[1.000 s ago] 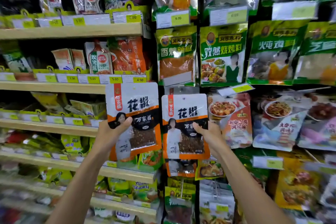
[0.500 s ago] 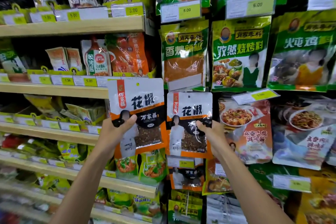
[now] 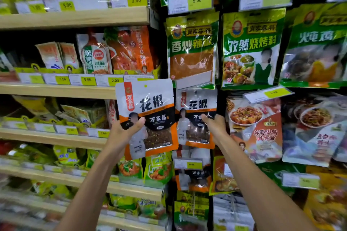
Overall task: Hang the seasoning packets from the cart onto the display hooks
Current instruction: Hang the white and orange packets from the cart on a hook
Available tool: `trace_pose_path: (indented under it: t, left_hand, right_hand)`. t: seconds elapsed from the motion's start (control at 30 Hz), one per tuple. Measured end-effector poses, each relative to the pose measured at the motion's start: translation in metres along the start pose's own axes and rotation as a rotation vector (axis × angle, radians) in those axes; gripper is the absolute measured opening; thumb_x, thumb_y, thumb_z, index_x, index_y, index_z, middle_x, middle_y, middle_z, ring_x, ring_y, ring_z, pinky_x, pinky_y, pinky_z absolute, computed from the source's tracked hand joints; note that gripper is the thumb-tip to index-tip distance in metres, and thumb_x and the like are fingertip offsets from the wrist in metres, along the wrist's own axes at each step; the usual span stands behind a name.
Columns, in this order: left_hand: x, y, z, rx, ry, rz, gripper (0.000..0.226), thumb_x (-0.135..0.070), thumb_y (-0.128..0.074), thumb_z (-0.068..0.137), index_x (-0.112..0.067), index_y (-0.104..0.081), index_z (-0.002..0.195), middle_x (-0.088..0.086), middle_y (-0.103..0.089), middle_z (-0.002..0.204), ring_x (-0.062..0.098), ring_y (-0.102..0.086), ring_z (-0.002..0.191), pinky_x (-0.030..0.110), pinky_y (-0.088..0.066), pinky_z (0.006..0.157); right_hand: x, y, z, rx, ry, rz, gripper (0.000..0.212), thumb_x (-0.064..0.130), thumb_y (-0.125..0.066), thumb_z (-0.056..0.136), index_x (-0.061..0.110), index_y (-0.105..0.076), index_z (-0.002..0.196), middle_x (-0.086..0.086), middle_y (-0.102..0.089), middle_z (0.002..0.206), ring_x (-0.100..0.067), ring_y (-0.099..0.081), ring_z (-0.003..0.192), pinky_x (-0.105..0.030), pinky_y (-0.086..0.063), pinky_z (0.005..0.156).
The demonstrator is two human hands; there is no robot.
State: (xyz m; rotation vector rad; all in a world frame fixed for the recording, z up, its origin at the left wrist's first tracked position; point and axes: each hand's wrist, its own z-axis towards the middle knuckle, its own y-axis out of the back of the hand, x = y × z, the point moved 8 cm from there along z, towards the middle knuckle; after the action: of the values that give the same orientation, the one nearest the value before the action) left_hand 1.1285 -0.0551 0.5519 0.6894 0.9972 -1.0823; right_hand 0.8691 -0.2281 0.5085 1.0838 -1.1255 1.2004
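Shelves of pale wood stand beside hanging seasoning packets.

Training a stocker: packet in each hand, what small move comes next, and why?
Likely seat the right packet on a hook: the right hand grips it directly below the hanging chilli packet, while the left hand holds the left packet aside.

To my left run wooden shelves, their front edges lined with yellow price tags. On the second shelf an orange marinade pouch stands beside a white sauce-bottle pouch. Ahead of me hang a green chilli bag and a green barbecue bag, with a mapo tofu packet below.
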Motion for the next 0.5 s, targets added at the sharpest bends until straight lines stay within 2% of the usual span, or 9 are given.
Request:
trace_pose_path:
  t: [0.07,0.17,0.23,0.3,0.37,0.4,0.43,0.47,0.5]
  left_hand:
    - [0.002,-0.001,0.000,0.018,0.012,-0.006,0.033,-0.030,-0.069,0.075,-0.002,-0.060,0.092,-0.020,-0.067,0.070,-0.002,-0.066,0.079,0.021,-0.047,0.075]
    - [0.006,0.001,-0.001,0.050,0.017,-0.011,0.028,-0.033,-0.071,0.072,-0.021,-0.066,0.097,-0.013,-0.072,0.084,0.002,-0.067,0.087,0.019,-0.053,0.074]
    - [0.009,-0.002,-0.005,0.091,0.032,0.007,0.027,-0.036,-0.071,0.071,-0.013,-0.061,0.080,0.001,-0.065,0.075,0.013,-0.065,0.079,0.023,-0.052,0.075]
    - [0.017,-0.010,-0.011,0.145,0.090,0.041,0.034,-0.040,-0.071,0.070,-0.015,-0.049,0.065,0.003,-0.047,0.062,0.015,-0.053,0.065,0.028,-0.045,0.069]
    - [0.018,-0.026,-0.016,0.221,0.101,0.050,0.033,-0.037,-0.070,0.073,-0.016,-0.049,0.057,-0.007,-0.044,0.050,0.000,-0.046,0.052,0.021,-0.041,0.059]
    - [0.021,-0.035,-0.018,0.247,0.107,0.025,0.032,-0.033,-0.069,0.076,-0.006,-0.052,0.069,0.004,-0.054,0.055,-0.001,-0.058,0.057,0.017,-0.040,0.056]
    - [0.022,-0.043,-0.020,0.250,0.111,0.003,0.041,-0.029,-0.069,0.079,0.007,-0.052,0.088,0.019,-0.057,0.075,0.006,-0.065,0.080,0.024,-0.048,0.053]
    - [0.021,-0.051,-0.022,0.259,0.118,-0.009,0.051,-0.026,-0.069,0.081,0.015,-0.044,0.098,0.024,-0.052,0.092,0.011,-0.053,0.095,0.033,-0.048,0.056]
    - [0.021,-0.061,-0.023,0.286,0.113,-0.008,0.047,-0.026,-0.068,0.083,0.013,-0.046,0.097,0.024,-0.052,0.094,0.013,-0.033,0.094,0.025,-0.031,0.089]
  right_hand:
    - [-0.003,-0.003,0.002,0.001,-0.031,-0.073,0.055,0.026,-0.061,0.093,0.001,-0.042,0.139,-0.015,-0.048,0.142,-0.032,-0.046,0.129,-0.039,-0.040,0.104]
    - [-0.003,0.002,-0.016,-0.020,-0.020,-0.257,0.054,0.036,-0.053,0.096,-0.002,-0.044,0.133,-0.015,-0.053,0.130,-0.032,-0.053,0.116,-0.037,-0.042,0.093]
    - [0.004,0.014,-0.043,-0.132,0.136,-0.309,0.047,0.039,-0.050,0.095,0.002,-0.047,0.123,-0.012,-0.052,0.117,-0.023,-0.056,0.103,-0.035,-0.042,0.090]
    - [0.011,0.025,-0.082,-0.255,0.299,-0.265,0.037,0.031,-0.051,0.097,0.007,-0.048,0.125,-0.006,-0.051,0.121,-0.018,-0.051,0.110,-0.029,-0.043,0.094]
    - [0.009,0.017,-0.109,-0.164,0.319,-0.102,0.031,0.036,-0.054,0.095,0.020,-0.052,0.121,0.007,-0.055,0.116,-0.009,-0.053,0.109,-0.010,-0.042,0.085]
    - [0.007,0.005,-0.117,-0.044,0.267,-0.009,0.034,0.043,-0.055,0.091,0.023,-0.055,0.118,0.010,-0.058,0.115,-0.006,-0.055,0.109,-0.007,-0.043,0.082]
    - [0.004,-0.007,-0.121,0.064,0.201,0.060,0.042,0.050,-0.056,0.086,0.023,-0.058,0.119,0.009,-0.061,0.117,-0.007,-0.056,0.112,-0.009,-0.044,0.086]
    - [0.000,-0.015,-0.123,0.135,0.141,0.091,0.051,0.054,-0.059,0.082,0.021,-0.060,0.121,0.006,-0.063,0.121,-0.009,-0.056,0.115,-0.017,-0.046,0.094]
    - [-0.002,-0.018,-0.123,0.166,0.107,0.095,0.055,0.055,-0.062,0.078,0.021,-0.062,0.122,0.006,-0.064,0.123,-0.009,-0.057,0.117,-0.028,-0.046,0.100]
